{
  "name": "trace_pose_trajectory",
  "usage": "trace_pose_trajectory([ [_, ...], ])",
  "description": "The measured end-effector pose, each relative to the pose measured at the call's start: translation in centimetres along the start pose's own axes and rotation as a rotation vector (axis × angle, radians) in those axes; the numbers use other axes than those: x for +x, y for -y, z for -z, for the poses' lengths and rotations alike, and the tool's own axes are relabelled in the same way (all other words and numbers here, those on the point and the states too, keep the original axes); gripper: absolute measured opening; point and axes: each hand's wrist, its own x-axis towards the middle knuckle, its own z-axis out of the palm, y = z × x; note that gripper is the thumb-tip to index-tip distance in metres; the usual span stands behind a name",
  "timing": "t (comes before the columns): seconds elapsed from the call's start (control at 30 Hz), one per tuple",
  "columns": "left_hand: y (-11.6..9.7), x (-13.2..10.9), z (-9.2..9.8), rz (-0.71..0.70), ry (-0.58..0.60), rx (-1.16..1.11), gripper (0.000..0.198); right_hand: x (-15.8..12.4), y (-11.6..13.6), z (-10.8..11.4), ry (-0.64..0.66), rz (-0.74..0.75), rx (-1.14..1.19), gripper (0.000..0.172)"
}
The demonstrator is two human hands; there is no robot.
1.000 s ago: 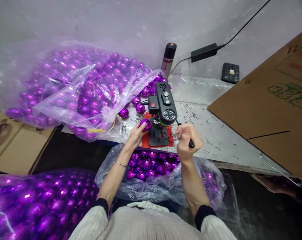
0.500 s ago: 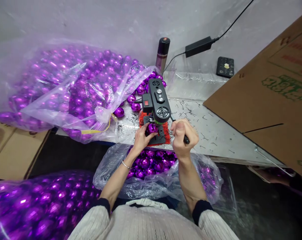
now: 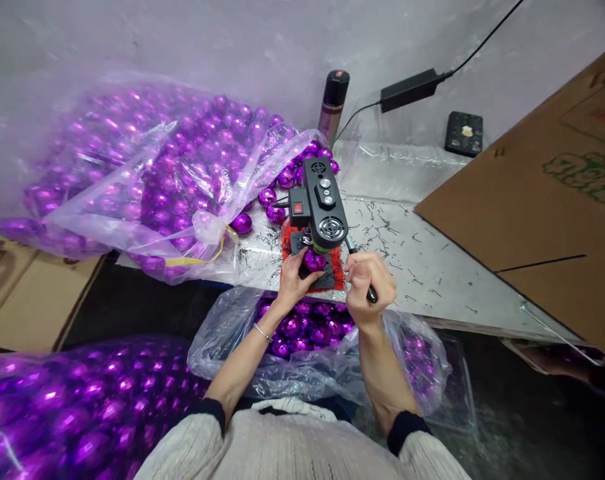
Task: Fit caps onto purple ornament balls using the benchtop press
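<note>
My left hand (image 3: 295, 279) grips a shiny purple bauble (image 3: 314, 260) between thumb and fingers, under the head of a black hand press (image 3: 325, 200). The press has a red switch, round grilles and a lever (image 3: 351, 244) on its right side. Wrapped round the black grip of that lever is my right hand (image 3: 370, 283). Beneath the press lies a red mat (image 3: 337, 267). The top of the bauble is partly hidden by the press head.
A big clear bag of purple baubles (image 3: 132, 167) lies left; another (image 3: 92, 400) sits lower left. Below the table edge is a plastic-lined bin (image 3: 222, 340) of baubles. A spray can (image 3: 333, 100), power adapter (image 3: 409, 91) and black device (image 3: 463, 133) stand behind. A cardboard box (image 3: 522, 193) leans right.
The whole view has shifted slightly. My right hand has drawn the lever a little down toward me, while my left hand still holds the bauble under the press.
</note>
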Motion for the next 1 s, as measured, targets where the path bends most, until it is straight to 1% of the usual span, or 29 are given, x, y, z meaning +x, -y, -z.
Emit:
trace_pose_trajectory([
  [0.13, 0.3, -0.2, -0.3, -0.041, -0.032, 0.007, 0.069, -1.5, -0.7, 0.0, 0.004, 0.039, 0.003, 0.031],
  [0.27, 0.4, -0.3, -0.6, -0.017, -0.061, -0.002, 0.068, -3.1, -1.5, -0.4, -0.012, 0.036, 0.002, 0.033],
  [0.5, 0.2, -0.3, -0.4, -0.023, -0.053, -0.017, 0.068, -5.2, -3.3, -1.8, -0.128, 0.047, 0.041, 0.036],
  [0.67, 0.0, -0.3, -0.2, 0.004, -0.033, -0.005, 0.067, -6.1, -3.7, -2.3, -0.165, 0.018, 0.043, 0.039],
  [0.83, 0.2, -0.3, -0.3, -0.022, -0.047, -0.016, 0.066, -6.5, -3.9, -2.4, -0.143, -0.022, 0.113, 0.039],
  [1.0, 0.6, -0.3, -0.5, -0.044, -0.06, -0.002, 0.068, -7.0, -4.3, -2.8, -0.162, -0.026, 0.161, 0.039],
])
